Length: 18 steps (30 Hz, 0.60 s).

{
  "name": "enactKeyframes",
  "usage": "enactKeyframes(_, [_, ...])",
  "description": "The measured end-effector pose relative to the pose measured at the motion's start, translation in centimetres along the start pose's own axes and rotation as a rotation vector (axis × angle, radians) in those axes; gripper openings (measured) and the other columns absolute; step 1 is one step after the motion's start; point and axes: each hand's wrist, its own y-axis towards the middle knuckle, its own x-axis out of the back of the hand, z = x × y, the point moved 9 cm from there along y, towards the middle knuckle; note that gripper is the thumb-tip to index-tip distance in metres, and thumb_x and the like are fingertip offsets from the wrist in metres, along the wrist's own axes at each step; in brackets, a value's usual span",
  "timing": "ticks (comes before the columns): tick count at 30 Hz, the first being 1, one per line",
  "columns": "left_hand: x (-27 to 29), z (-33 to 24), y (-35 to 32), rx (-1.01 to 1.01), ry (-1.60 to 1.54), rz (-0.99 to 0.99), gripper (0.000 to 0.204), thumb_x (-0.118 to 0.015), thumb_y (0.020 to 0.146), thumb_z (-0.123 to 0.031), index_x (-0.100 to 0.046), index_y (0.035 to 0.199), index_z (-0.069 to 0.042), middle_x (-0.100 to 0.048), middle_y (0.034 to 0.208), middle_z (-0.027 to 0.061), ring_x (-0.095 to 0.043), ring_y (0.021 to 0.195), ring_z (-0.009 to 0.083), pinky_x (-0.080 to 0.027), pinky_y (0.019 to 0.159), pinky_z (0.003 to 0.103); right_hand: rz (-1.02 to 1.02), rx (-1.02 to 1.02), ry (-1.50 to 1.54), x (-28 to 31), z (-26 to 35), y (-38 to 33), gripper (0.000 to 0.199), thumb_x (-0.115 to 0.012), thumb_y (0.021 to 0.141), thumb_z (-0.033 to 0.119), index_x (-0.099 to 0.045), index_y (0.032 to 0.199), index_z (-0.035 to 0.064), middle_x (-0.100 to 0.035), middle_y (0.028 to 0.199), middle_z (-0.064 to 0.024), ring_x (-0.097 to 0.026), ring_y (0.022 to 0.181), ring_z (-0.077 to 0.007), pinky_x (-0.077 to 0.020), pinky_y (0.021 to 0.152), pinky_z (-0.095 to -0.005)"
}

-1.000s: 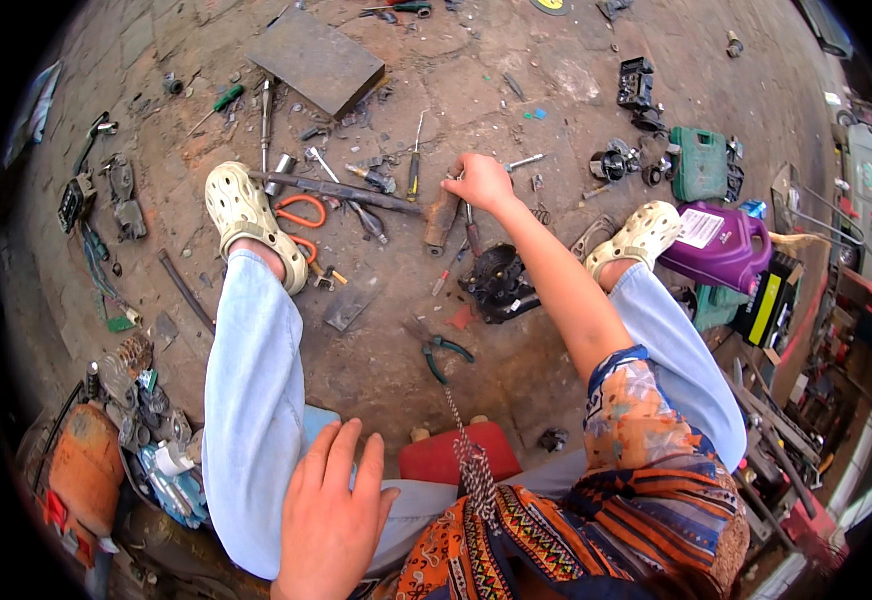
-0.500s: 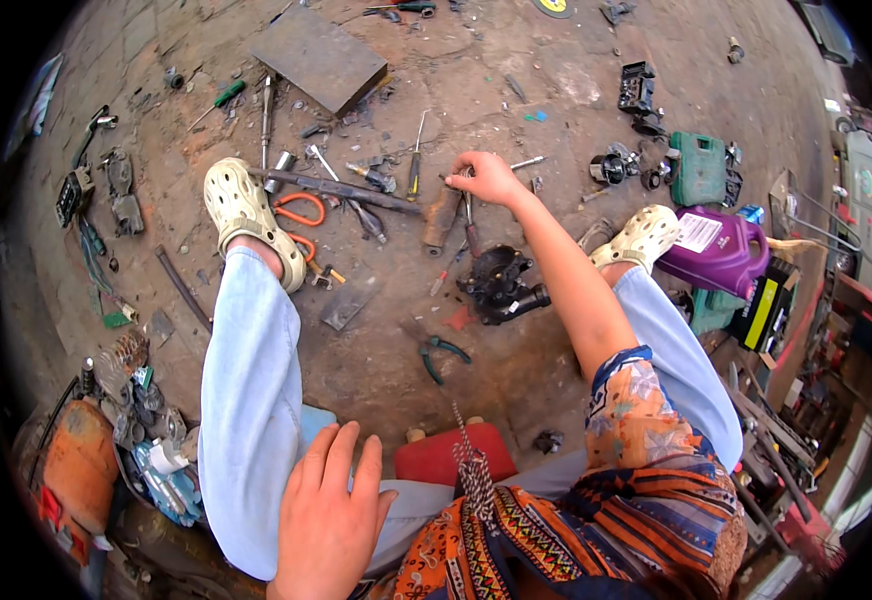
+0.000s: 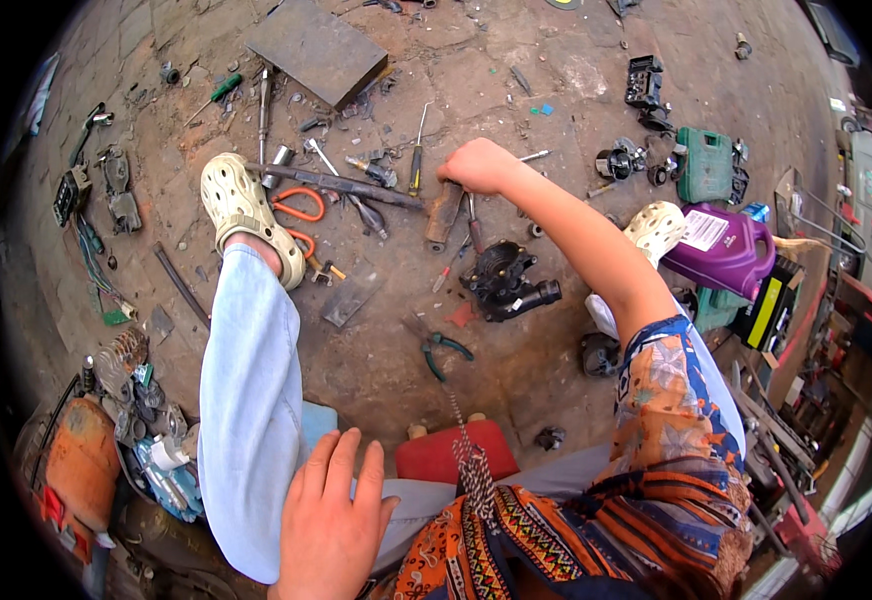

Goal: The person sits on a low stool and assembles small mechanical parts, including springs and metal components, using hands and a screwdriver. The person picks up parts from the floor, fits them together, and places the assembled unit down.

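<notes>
1. Right hand (image 3: 478, 166) closed in a loose fist over the upper end of a slim tool (image 3: 474, 225) with a dark shank, just above the black pump housing (image 3: 504, 280); whether the fingers truly clamp it or only rest on it cannot be told.
2. Left hand (image 3: 331, 520) flat and spread wide on the pale trouser leg (image 3: 251, 400), holding nothing, well below the pump housing.
3. Slim tool: probably steel, stiff and light, likely greasy; best taken at the handle end under the fist.
4. Pump housing: apparently cast metal, heavy for its size, rigid, with stub outlets on its right side offering a hold.
5. Rusty brown cylinder (image 3: 444, 215) just left of the tool, above the pump housing.
6. Green-handled pliers (image 3: 441, 352) below the housing; yellow-handled screwdriver (image 3: 417, 165) and long dark bar (image 3: 336, 184) up and to its left.
7. Purple jug (image 3: 721, 248) well to the right of the housing.
</notes>
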Motion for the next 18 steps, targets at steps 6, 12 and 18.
enactKeyframes(6, [-0.2,0.0,-0.1,0.008,-0.006,0.017,0.054,-0.073,0.067,-0.013,-0.053,0.116,-0.002,-0.05,0.123,0.0146,-0.047,0.116,0.0332,-0.042,0.093,0.042,0.029,0.025,-0.069,0.6,0.1,0.6,0.011,-0.063,0.072,0.015,-0.064,0.082,0.01,-0.067,0.082,-0.0104,-0.065,0.081,-0.0315,-0.051,0.067,-0.0426])
enactKeyframes(12, [-0.3,-0.1,-0.2,-0.026,-0.001,0.016,0.055,-0.073,0.068,-0.015,-0.053,0.117,-0.002,-0.05,0.123,0.015,-0.047,0.116,0.033,-0.042,0.092,0.042,0.047,0.002,-0.029,0.2,-0.3,-0.4,0.022,-0.069,0.067,0.014,-0.061,0.086,0.0067,-0.066,0.082,-0.012,-0.065,0.08,-0.0329,-0.051,0.067,-0.0427])
enactKeyframes(18, [-0.3,0.0,-0.1,-0.023,0.003,0.027,0.055,-0.073,0.068,-0.016,-0.052,0.117,-0.002,-0.05,0.123,0.0153,-0.046,0.116,0.0329,-0.042,0.092,0.041,-0.254,-0.228,0.361,2.8,-4.3,-3.0,0.031,-0.07,0.066,0.016,-0.062,0.094,0.0051,-0.065,0.082,-0.0151,-0.064,0.081,-0.0329,-0.0508,0.069,-0.0408])
